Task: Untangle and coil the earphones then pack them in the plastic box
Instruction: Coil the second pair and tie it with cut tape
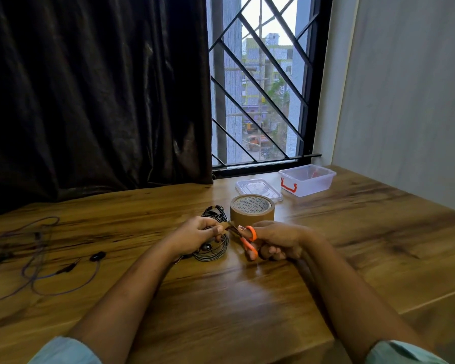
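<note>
A coiled grey earphone cable (212, 250) lies on the wooden table (247, 298) under my left hand (195, 233), which holds the coil and pinches a strip of brown tape. My right hand (276, 241) grips orange-handled scissors (248, 241), their blades at the tape strip between my hands. Just behind stands a roll of brown tape (252, 209). A second coiled black earphone (214, 212) lies left of the roll. A loose purple earphone (37, 258) sprawls at the left. The clear plastic box (307, 179) with red clasps stands open at the back right.
The box's clear lid (258, 189) lies flat between the tape roll and the box. A dark curtain (97, 88) hangs behind the table's left part; a barred window (263, 82) and a white wall (405, 88) close off the back and right.
</note>
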Demonstrator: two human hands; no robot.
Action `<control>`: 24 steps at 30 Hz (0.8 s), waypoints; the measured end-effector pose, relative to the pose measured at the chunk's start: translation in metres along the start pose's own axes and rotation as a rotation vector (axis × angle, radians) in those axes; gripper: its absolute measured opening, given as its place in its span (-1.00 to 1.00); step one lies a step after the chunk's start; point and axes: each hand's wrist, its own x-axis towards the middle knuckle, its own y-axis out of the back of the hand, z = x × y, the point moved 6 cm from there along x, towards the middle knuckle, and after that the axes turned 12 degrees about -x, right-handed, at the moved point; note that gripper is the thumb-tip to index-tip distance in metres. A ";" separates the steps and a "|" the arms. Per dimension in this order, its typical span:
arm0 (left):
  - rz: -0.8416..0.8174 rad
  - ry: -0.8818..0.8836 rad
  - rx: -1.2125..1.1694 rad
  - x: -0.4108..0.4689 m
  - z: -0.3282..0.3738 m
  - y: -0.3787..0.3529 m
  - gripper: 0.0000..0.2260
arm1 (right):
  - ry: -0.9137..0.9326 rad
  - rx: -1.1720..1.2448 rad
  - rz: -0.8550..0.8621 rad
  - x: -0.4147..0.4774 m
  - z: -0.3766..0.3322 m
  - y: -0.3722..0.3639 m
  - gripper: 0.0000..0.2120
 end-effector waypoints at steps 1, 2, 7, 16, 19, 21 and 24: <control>0.002 0.002 0.004 0.000 0.000 0.000 -0.77 | 0.011 -0.010 -0.004 0.001 0.000 0.000 -0.60; 0.002 0.001 0.009 0.000 0.001 0.000 -0.77 | 0.024 -0.025 -0.005 0.002 0.001 0.001 -0.57; 0.008 0.003 0.005 -0.001 0.003 -0.001 -0.78 | 0.064 -0.074 0.006 0.003 0.004 0.002 -0.51; 0.020 0.002 0.005 -0.002 0.002 0.001 -0.77 | 0.054 -0.096 0.023 0.003 0.006 0.004 -0.83; 0.026 -0.001 -0.005 -0.002 0.002 0.001 -0.78 | 0.041 -0.085 0.012 0.001 0.007 0.004 -0.80; 0.031 0.010 -0.009 -0.003 0.001 0.004 -0.78 | 0.014 -0.103 0.005 0.001 0.009 0.004 -0.80; 0.027 0.028 -0.017 -0.004 -0.004 0.008 -0.77 | -0.007 -0.139 -0.011 -0.002 0.012 0.005 -0.85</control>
